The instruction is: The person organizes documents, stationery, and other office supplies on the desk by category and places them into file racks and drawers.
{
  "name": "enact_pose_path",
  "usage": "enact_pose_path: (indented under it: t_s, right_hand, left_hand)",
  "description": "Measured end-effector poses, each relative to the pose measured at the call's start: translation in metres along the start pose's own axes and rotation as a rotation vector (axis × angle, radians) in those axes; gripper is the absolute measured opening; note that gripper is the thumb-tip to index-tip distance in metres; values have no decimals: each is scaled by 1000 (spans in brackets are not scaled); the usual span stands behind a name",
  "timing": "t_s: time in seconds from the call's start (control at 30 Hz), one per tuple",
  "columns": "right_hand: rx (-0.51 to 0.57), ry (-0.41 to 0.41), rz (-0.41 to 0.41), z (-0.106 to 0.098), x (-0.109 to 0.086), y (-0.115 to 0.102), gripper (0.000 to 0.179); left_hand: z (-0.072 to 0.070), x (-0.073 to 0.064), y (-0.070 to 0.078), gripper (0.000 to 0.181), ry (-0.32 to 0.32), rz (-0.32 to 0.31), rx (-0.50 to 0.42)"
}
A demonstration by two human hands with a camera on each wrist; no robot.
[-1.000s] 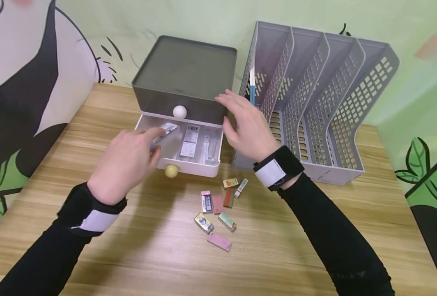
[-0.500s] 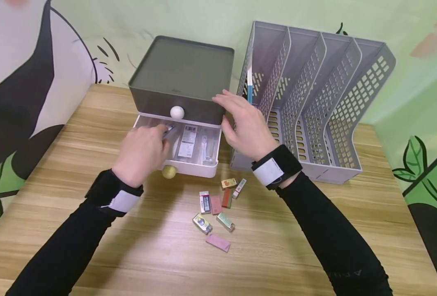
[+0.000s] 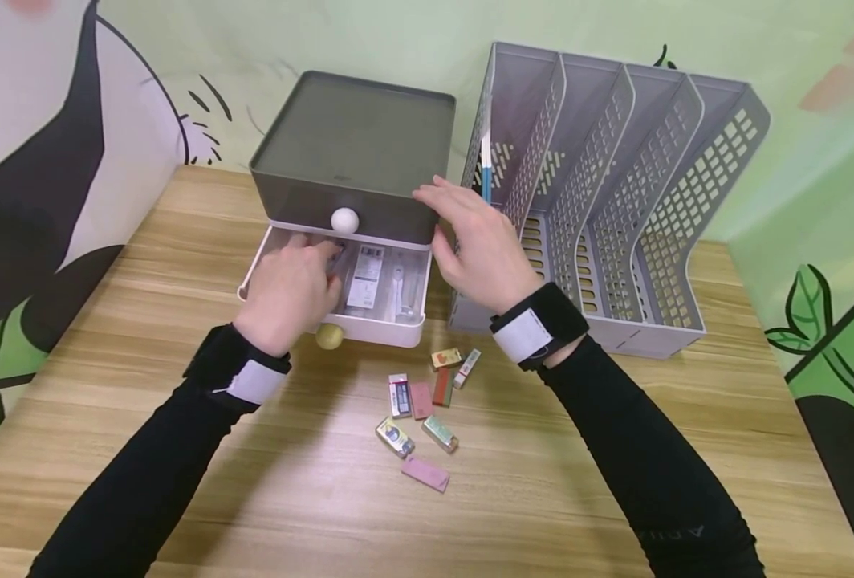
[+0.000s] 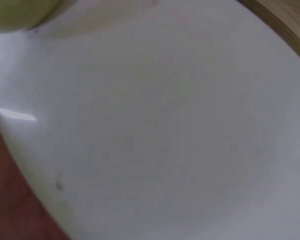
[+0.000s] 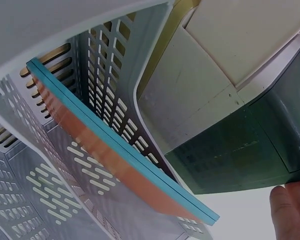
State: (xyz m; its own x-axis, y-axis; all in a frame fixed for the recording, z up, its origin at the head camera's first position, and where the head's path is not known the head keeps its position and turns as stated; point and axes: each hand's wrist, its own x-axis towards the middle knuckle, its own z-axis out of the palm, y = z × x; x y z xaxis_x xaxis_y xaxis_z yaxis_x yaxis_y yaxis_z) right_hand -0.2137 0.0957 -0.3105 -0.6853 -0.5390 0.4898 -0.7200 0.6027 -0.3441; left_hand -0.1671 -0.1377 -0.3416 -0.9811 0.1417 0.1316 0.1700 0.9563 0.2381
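My left hand (image 3: 290, 289) reaches into the pulled-out white drawer (image 3: 369, 329), fingers low over its left part with thumb and forefinger spread apart. A small pack (image 3: 337, 252) lies by the forefinger, mostly hidden. To its right in the drawer are a flat pack with a white label (image 3: 366, 277) and a clear plastic item (image 3: 402, 293). The left wrist view is filled by the drawer front (image 4: 160, 125) and part of its yellow-green knob (image 4: 20, 12). My right hand (image 3: 481, 245) rests with extended fingers against the right front corner of the dark drawer box (image 3: 362, 136).
Several small erasers (image 3: 420, 401) lie on the wooden table (image 3: 542, 498) in front of the drawer. A grey file rack (image 3: 658, 337) stands to the right, with a thin blue-edged book (image 5: 120, 142) in its leftmost slot. A patterned backdrop (image 3: 369, 32) hangs behind.
My left hand has moved right and deeper into the drawer, lowering the small pack and spreading its fingers. The right hand has stayed on the box corner.
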Motion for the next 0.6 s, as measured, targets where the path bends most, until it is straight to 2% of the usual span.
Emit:
enact_pose_path:
  t_s: [0.17,0.3,0.47,0.6]
  right_hand:
    - [-7,6,-7,1,0,1,45]
    - [-14,7,-12,0,0,1,45]
    - [-26,-1,-8,-1,1,1,46]
    - [-37,-10,-6,-1,1,0,45]
  left_hand:
    - [-2,2,0,30,1,-6,-20]
    - [-1,9,-1,32,-3,30,-31]
    - [1,19,-2,43,-123,72,-11]
    - [3,25,-2,49,-215,61,4]
